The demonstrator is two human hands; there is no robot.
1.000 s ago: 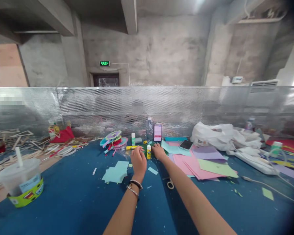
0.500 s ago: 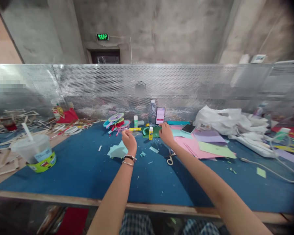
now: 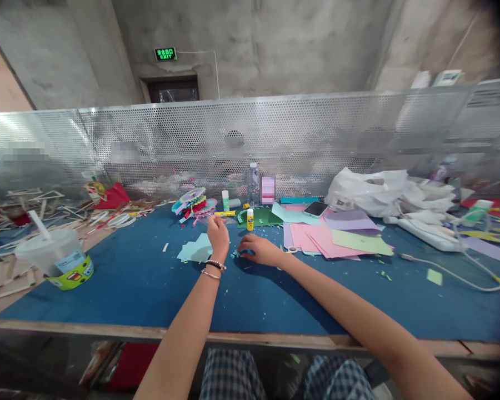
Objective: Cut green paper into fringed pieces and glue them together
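My left hand point(image 3: 219, 233) is raised above a stack of light blue paper point(image 3: 194, 248), its fingers closed in a pinch. Whatever lies between those fingertips is too small to make out. My right hand point(image 3: 258, 249) is low over the blue table mat, thumb and fingers bent together at some small light blue paper scraps point(image 3: 234, 254). Just beyond it a yellow glue stick point(image 3: 250, 220) with a white cap stands upright. Behind that is a green sheet point(image 3: 269, 216) with light blue bits on it. The scissors point(image 3: 291, 250) are mostly hidden by my right hand and wrist.
A colourful paper craft point(image 3: 194, 204), a green glue stick point(image 3: 225, 200) and an upright phone point(image 3: 268, 190) stand farther back. Coloured sheets point(image 3: 312, 239), another phone point(image 3: 315, 208) and white plastic bags point(image 3: 366, 191) lie right. A drink cup point(image 3: 62, 258) stands left.
My right hand has come down and toward me, from beside the green sheet to the light blue scraps, now covering much of the scissors. My left hand stays nearly in place. The view has shifted slightly.
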